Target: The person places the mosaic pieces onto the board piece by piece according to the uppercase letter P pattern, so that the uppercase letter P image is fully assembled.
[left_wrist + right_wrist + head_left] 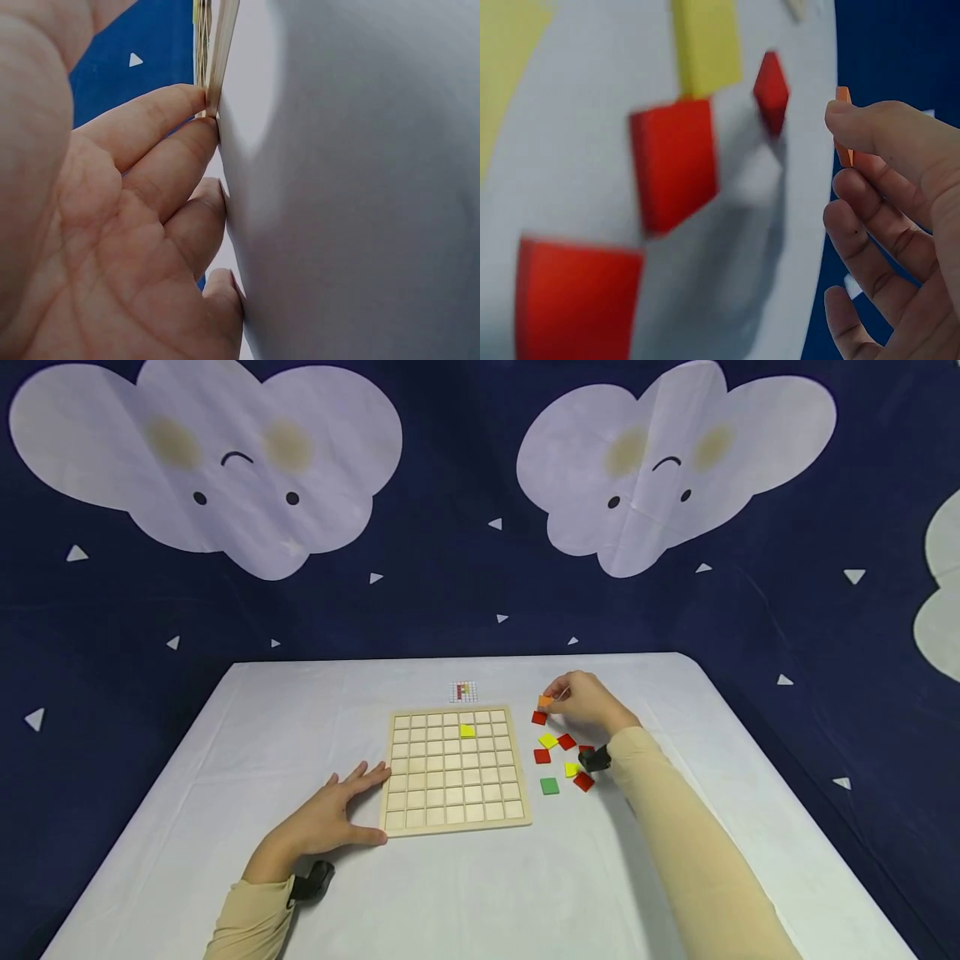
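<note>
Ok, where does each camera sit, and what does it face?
Head: on the head, facing forward and down at the board; left hand, right hand and sleeves show.
Left wrist: on that wrist, looking past the palm toward the board's edge; left hand shows.
Right wrist: on that wrist, facing red tiles and the pinched orange tile; right hand shows.
Shared: head and right wrist both show the orange tile.

Head camera looked forward and down across the worktop (pixel 465 902), farthest off. Left wrist camera (worktop tipped upright there) sat close, facing past the left fingers (pixel 176 166) to the board (pixel 222 56); right wrist likewise faced the orange tile (pixel 845 154). Head view shared both.
</note>
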`<move>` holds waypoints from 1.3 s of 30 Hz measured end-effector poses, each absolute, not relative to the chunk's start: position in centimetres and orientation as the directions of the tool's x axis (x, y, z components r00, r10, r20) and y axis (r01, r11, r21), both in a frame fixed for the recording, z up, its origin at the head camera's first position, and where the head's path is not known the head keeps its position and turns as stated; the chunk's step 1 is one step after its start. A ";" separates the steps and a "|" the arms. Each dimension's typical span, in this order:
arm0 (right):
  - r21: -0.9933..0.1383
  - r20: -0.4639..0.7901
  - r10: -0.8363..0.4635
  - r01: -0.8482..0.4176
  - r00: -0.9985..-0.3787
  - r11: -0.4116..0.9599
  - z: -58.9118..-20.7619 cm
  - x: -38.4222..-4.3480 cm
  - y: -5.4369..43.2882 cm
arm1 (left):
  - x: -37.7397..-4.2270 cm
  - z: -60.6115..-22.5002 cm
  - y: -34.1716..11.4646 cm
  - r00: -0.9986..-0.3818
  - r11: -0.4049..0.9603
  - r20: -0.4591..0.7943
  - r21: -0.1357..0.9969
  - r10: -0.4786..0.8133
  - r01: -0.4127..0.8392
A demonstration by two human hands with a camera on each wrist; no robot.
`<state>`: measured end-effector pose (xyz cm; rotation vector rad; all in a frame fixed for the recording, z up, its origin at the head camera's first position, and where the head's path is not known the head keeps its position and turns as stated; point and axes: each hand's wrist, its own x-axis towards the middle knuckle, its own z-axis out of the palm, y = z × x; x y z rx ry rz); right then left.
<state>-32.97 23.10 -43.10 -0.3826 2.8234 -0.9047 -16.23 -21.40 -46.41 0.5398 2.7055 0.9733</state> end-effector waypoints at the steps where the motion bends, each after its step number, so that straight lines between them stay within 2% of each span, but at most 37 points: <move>1: -0.589 -0.056 -0.292 -0.205 -0.955 0.782 -42.9 -33.0 22.8 | -16.2 -46.4 -21.4 -0.909 0.713 -0.074 0.647 0.409 0.269; 19: -0.596 -0.014 -0.427 -0.335 -0.904 0.730 -41.3 -32.7 16.7 | -16.0 -46.4 -21.1 -0.907 0.710 -0.062 0.646 0.416 0.281; 39: -0.614 -0.002 -0.525 -0.413 -0.851 0.672 -42.8 -31.6 10.3 | -16.0 -46.4 -21.2 -0.910 0.710 -0.066 0.650 0.409 0.272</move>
